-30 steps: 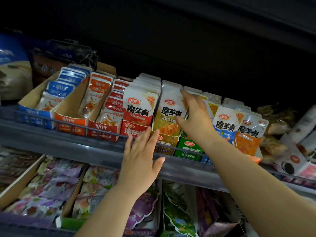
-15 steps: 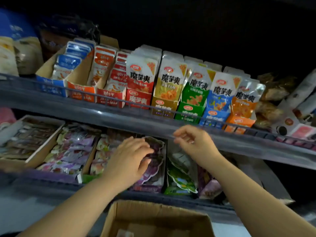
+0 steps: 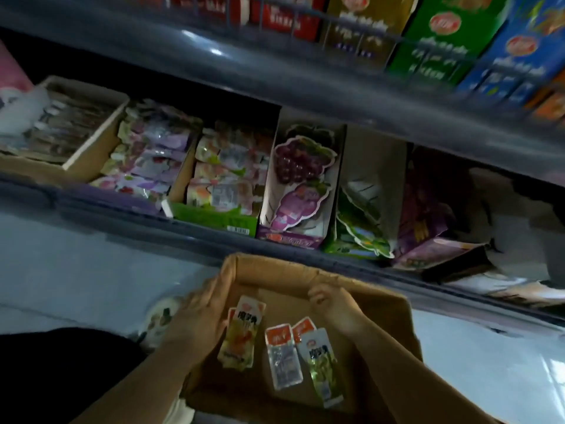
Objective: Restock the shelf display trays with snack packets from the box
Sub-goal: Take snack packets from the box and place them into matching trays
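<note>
An open cardboard box (image 3: pixel 379 304) sits low in front of me, below the shelves. On its floor lie a few snack packets: an orange-topped stack (image 3: pixel 241 332) at the left, a clear packet with an orange top (image 3: pixel 282 359) and a green one (image 3: pixel 322 368) in the middle. My left hand (image 3: pixel 198 319) lies along the box's left wall, its palm against the orange-topped stack; whether it grips the stack is unclear. My right hand (image 3: pixel 333 307) hovers inside the box by the far wall, fingers curled, nothing seen in it. Display trays (image 3: pixel 214 220) line the lower shelf.
The upper shelf's rail (image 3: pixel 305 87) runs across the top, with red, gold, green (image 3: pixel 440 47) and blue tray fronts above it. The lower shelf holds a brown tray (image 3: pixel 91 151), grape-printed trays (image 3: pixel 301 166) and a torn purple carton (image 3: pixel 434 249) at the right.
My view has dropped from the upper shelf to the box. Both hands came down from the shelves into the box, the left against the orange-topped packets.
</note>
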The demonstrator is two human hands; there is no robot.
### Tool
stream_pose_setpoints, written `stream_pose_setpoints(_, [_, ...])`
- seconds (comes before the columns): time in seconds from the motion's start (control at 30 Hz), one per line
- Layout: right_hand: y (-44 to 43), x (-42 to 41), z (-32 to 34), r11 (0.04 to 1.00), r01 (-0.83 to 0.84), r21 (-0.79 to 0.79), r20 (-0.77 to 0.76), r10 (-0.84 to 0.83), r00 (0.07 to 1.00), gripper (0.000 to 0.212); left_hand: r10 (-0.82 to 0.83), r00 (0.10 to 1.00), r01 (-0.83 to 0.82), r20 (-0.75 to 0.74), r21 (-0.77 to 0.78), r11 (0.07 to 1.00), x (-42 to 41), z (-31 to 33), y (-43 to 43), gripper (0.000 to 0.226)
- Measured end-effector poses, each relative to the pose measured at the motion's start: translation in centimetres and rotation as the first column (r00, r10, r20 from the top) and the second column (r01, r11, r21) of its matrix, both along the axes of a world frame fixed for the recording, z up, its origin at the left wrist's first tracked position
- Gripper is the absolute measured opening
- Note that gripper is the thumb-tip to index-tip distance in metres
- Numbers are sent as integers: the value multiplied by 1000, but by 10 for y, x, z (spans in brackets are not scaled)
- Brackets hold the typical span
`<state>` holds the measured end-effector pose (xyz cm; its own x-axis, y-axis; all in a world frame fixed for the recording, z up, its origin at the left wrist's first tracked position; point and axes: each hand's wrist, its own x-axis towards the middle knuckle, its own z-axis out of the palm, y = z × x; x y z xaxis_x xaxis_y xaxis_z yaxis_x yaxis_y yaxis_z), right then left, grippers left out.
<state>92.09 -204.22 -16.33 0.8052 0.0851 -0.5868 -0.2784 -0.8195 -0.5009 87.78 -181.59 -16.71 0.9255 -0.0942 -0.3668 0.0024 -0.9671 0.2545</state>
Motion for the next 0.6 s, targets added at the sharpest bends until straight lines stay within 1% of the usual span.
stream_pose_setpoints(0.07, [3, -12, -31, 1000, -10, 4, -159, 11, 987, 32, 34, 999, -34, -39, 20, 999, -4, -21, -3, 74])
stream_pose_setpoints(0.13, [7, -20, -56, 1000, 16, -3, -230, -16, 973, 31, 86, 995, -86, -40, 5, 996, -5, -40, -4, 72])
stream_pose_setpoints(0.17, [8, -23, -69, 999, 43, -1, -245, -42, 969, 25, 102, 995, -101, 0, -53, 993, -5, -49, -2, 71])
stream_pose_setpoints(0.2, [13, -24, -76, 997, 71, 8, -274, -66, 959, 15, 101, 992, -92, 80, -114, 989, -5, -57, 0, 66])
stream_pose_setpoints(0.23, [19, -26, -86, 998, 67, 6, -326, -61, 943, 16, 104, 985, -84, 135, -143, 986, -6, -65, 2, 57])
stream_pose_setpoints(0.3, [31, -28, -106, 997, 76, -2, -421, -69, 904, 32, 116, 981, -91, 157, -159, 983, -6, -70, 4, 48])
stream_pose_setpoints(0.33, [37, -30, -116, 994, 106, 15, -428, -90, 899, 28, 116, 977, -86, 180, -167, 982, -6, -73, 2, 48])
stream_pose_setpoints(0.4, [51, -32, -134, 986, 155, 58, -436, -115, 893, 5, 131, 970, -91, 205, -193, 977, -5, -76, 0, 49])
stream_pose_setpoints(0.43, [57, -33, -139, 985, 159, 71, -457, -110, 883, 21, 137, 968, -94, 212, -201, 975, -5, -76, 0, 49])
stream_pose_setpoints(0.47, [63, -33, -144, 973, 209, 99, -489, -135, 862, 29, 137, 965, -92, 222, -202, 975, -5, -78, 1, 48])
stream_pose_setpoints(0.5, [67, -33, -147, 953, 277, 123, -534, -172, 828, 32, 137, 965, -92, 222, -202, 975, -5, -79, 1, 47])
stream_pose_setpoints(0.53, [69, -33, -151, 932, 334, 141, -542, -210, 814, 32, 137, 963, -91, 232, -199, 976, -6, -80, 1, 47])
stream_pose_setpoints(0.6, [75, -32, -160, 890, 439, 122, -512, -323, 796, 27, 142, 966, -99, 218, -200, 975, -7, -81, 2, 48])
